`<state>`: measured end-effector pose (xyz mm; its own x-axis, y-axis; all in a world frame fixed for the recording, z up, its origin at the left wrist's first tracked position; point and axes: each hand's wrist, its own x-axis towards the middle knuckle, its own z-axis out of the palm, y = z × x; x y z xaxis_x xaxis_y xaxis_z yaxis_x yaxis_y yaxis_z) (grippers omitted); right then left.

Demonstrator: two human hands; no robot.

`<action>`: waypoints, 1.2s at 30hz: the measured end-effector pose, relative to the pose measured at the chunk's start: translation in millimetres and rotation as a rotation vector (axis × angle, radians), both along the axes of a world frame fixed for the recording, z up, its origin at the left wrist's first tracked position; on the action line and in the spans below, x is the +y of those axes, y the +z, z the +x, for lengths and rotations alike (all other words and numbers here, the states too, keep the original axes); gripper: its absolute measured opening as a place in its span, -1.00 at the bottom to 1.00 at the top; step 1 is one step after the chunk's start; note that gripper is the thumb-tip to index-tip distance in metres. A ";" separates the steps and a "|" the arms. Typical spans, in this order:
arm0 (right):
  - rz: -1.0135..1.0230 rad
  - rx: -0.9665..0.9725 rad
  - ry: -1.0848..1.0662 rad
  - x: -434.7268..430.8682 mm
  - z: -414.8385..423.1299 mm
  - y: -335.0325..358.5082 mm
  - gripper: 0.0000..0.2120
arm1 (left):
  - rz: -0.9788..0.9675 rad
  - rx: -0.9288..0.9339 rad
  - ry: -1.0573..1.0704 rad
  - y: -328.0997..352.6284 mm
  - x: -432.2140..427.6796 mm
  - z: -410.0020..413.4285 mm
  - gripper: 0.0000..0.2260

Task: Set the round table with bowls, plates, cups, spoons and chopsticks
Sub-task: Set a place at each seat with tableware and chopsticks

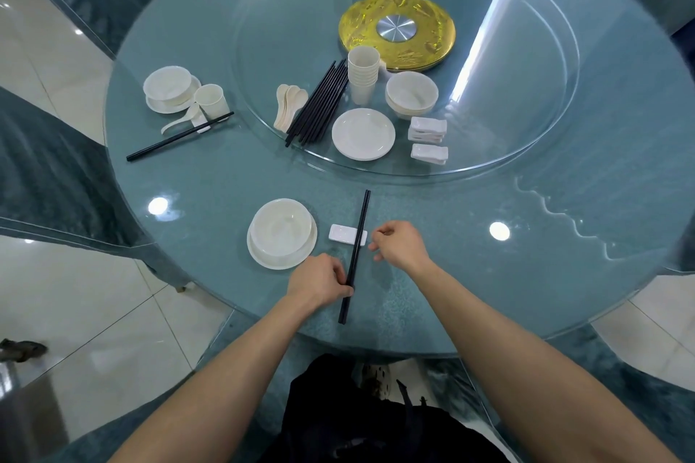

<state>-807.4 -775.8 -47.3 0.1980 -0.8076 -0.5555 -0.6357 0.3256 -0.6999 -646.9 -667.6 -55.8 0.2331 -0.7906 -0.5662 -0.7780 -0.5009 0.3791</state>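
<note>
A pair of black chopsticks (pixel 356 248) lies across a white rest (pixel 340 234) near the table's front edge. My left hand (pixel 319 284) pinches their near end. My right hand (pixel 399 245) hovers just right of the rest, fingers loosely curled, holding nothing. Left of the rest a white bowl (pixel 281 227) sits on a plate (pixel 263 256). At the far left is a set place: bowl on plate (pixel 171 86), cup (pixel 210 100), spoon (pixel 176 122), chopsticks (pixel 176 137). On the glass turntable (pixel 526 147) lie spare chopsticks (pixel 319 105), spoons (pixel 287 103), stacked cups (pixel 363 73), bowls (pixel 411 94), plates (pixel 363 134) and rests (pixel 428 137).
A gold disc with a metal hub (pixel 396 30) sits at the turntable's centre. Teal-covered chairs (pixel 56 177) stand around the teal round table (pixel 489 274). The floor is glossy light tile (pixel 94 312).
</note>
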 end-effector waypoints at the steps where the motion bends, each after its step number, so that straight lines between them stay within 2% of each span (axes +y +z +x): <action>1: -0.007 0.004 0.007 -0.8 0.6 -0.2 -0.85 | 0.003 0.000 -0.006 -0.2 -0.3 0.4 -0.76; 8: -0.032 0.014 0.024 -14.6 6.3 1.5 -0.84 | 0.008 0.015 -0.032 5.3 -9.7 10.0 -0.78; 17: -0.061 0.018 -0.003 -52.8 21.9 14.7 -0.85 | -0.171 0.113 0.116 45.7 -73.7 56.7 -0.91; 25: -0.087 -0.009 -0.068 -82.0 43.1 25.8 -0.82 | -0.264 0.142 0.240 51.5 -128.5 119.5 -0.91; 36: -0.156 -0.036 -0.144 -114.2 79.2 20.8 -0.84 | -0.342 0.020 0.460 34.9 -193.6 205.4 -0.86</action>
